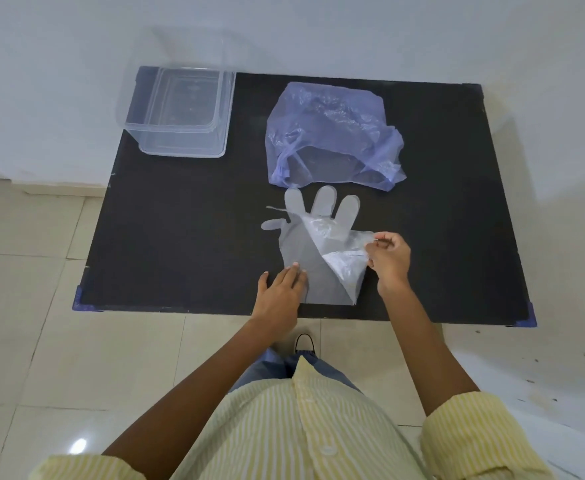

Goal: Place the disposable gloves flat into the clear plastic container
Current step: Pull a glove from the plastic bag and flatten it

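A thin translucent disposable glove [298,251] lies flat on the black table [187,237] near its front edge, fingers pointing away from me. My left hand [280,292] presses flat on the glove's cuff at the lower left. A second glove layer [339,251] is peeled up from the right side, and my right hand [388,256] pinches its edge. The clear plastic container [180,112] stands open and empty at the table's far left corner, well apart from both hands.
A crumpled blue-violet plastic bag [332,136] lies at the back centre, just beyond the glove's fingertips. Blue tape marks the table's front corners [80,301]. A white wall stands behind the table and pale floor tiles [42,341] lie around it.
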